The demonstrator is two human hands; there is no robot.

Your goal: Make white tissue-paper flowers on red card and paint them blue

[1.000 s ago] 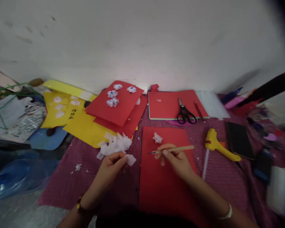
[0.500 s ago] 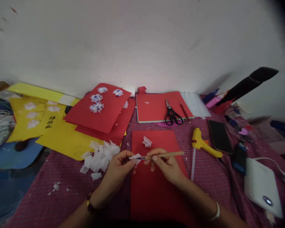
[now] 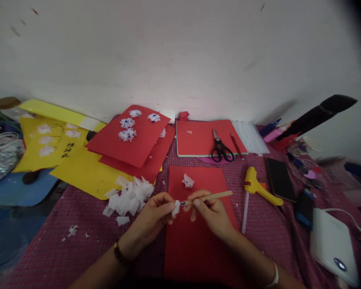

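Between its thumb and fingers my left hand (image 3: 159, 208) pinches a small white paper piece (image 3: 176, 208). My right hand (image 3: 209, 208) grips a thin wooden stick (image 3: 218, 195), whose dark blue tip (image 3: 183, 203) points left, close to the paper piece; whether they touch is hard to tell. Both hands are over a red sheet (image 3: 198, 249). A crumpled white paper flower (image 3: 187, 181) lies on that sheet, just above the hands. A pile of cut white paper pieces (image 3: 130, 196) is beside my left hand.
Red cards with white-and-blue flowers (image 3: 135, 144) lie at the back left over yellow sheets (image 3: 78, 172). Scissors (image 3: 219, 150) and a red pencil (image 3: 236, 145) rest on a red paper stack (image 3: 195, 140). Rightward are a yellow glue gun (image 3: 254, 185), a phone (image 3: 279, 178) and a white device (image 3: 333, 245).
The white paper has moved from lying around the stick's blue tip to the left of it and looks folded smaller. The view has shifted slightly.
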